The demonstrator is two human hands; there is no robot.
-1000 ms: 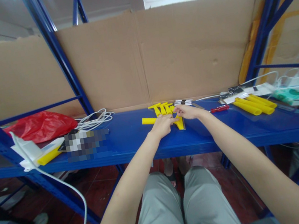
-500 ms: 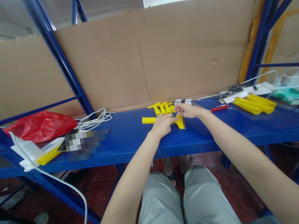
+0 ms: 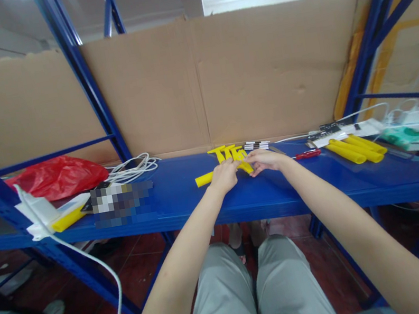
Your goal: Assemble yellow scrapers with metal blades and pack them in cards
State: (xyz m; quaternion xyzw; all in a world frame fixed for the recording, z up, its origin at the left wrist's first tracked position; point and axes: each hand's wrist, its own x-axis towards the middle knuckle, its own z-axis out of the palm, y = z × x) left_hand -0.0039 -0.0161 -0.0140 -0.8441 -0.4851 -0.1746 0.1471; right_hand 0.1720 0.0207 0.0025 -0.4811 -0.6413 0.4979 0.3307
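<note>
Change of hold at the blue metal bench (image 3: 184,196). A yellow tubular plastic handle (image 3: 204,179) is held beneath the left hand (image 3: 224,176), whose grip is closed over it. A yellow flared plastic head (image 3: 246,167) lies between the two hands; whether it is joined to the handle is hidden by the fingers. Compared with half a second earlier, the handle's free end has been swung toward the bench's front edge, and the right hand (image 3: 263,161) has been brought around the head's right side, where its grip appears closed on the edge. A turning of the piece, without release, is judged to be under way. Just behind, the yellow T-shaped plastic pieces (image 3: 220,156) have been left in their row; the red-handled screwdriver (image 3: 307,154) lies untouched to the right.
</note>
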